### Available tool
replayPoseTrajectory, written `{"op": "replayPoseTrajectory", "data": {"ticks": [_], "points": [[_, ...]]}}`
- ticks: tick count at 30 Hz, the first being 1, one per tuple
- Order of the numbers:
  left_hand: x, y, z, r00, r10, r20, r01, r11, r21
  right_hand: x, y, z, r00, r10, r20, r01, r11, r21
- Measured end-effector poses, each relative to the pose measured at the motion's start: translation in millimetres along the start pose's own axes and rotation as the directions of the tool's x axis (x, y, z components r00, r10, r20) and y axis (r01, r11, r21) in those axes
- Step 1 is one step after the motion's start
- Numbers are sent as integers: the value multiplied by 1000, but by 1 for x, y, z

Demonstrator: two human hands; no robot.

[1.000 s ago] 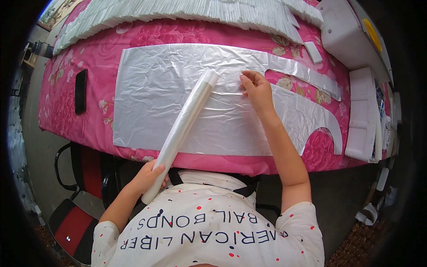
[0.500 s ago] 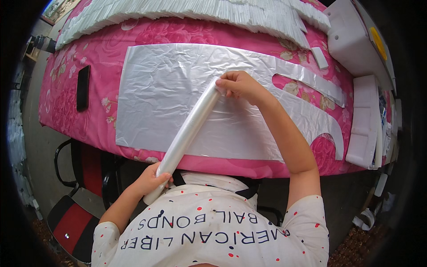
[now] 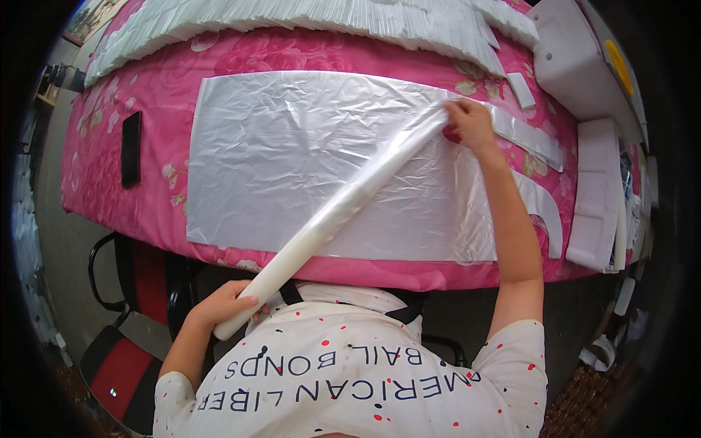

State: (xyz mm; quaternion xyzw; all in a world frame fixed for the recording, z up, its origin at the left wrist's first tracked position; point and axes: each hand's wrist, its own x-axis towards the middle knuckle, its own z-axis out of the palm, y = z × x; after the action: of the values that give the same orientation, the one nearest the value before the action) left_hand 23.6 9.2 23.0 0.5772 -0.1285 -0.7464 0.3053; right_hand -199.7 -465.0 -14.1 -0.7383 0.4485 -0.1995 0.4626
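Note:
A whitish roll of thin plastic film (image 3: 285, 266) slants across my lap and over the table's front edge. My left hand (image 3: 225, 301) is closed around its lower end. At the far right of the film, my right hand (image 3: 471, 123) pinches the loose end, which runs stretched from the roll as a narrow, shiny, gathered strip. Beneath it a large silvery-white plastic bag (image 3: 255, 153) lies flat and wrinkled, with strap-like handles toward the right. My right hand and forearm cover part of the handle side.
The table carries a pink flowered cloth (image 3: 95, 171). Long rows of stacked white folded pieces (image 3: 307, 18) line its far side. A black phone (image 3: 131, 149) lies left, white foam boxes (image 3: 595, 197) stand right, and a black-and-red chair (image 3: 120, 372) is at lower left.
My right hand has moved right and slightly away from me, drawing the film's end out into a longer strip. My left hand, with the roll, has shifted slightly left and toward me.

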Motion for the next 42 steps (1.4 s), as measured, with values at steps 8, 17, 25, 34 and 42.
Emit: {"op": "replayPoseTrajectory", "data": {"ticks": [8, 17, 25, 34, 42], "points": [[-19, 2, -31, 984, -55, 168, -4, 944, 331, 7, 51, -85, 985, 25, -170, -15, 998, 61], [77, 146, 38, 828, 507, 238, -327, 93, 940, -2, -16, 11, 992, -118, 51, 111, 986, 121], [118, 115, 33, 232, 600, 765, -578, -548, 605, 10, -31, 34, 979, -19, 205, -13, 988, 152], [112, 76, 48, 621, 447, 644, -491, -419, 764, 23, -34, 20, 913, 46, 405, -110, 985, 136], [110, 51, 64, 632, 512, 582, -417, -409, 812, -91, -73, 38, 945, -211, 250, 285, 906, -313]]}}
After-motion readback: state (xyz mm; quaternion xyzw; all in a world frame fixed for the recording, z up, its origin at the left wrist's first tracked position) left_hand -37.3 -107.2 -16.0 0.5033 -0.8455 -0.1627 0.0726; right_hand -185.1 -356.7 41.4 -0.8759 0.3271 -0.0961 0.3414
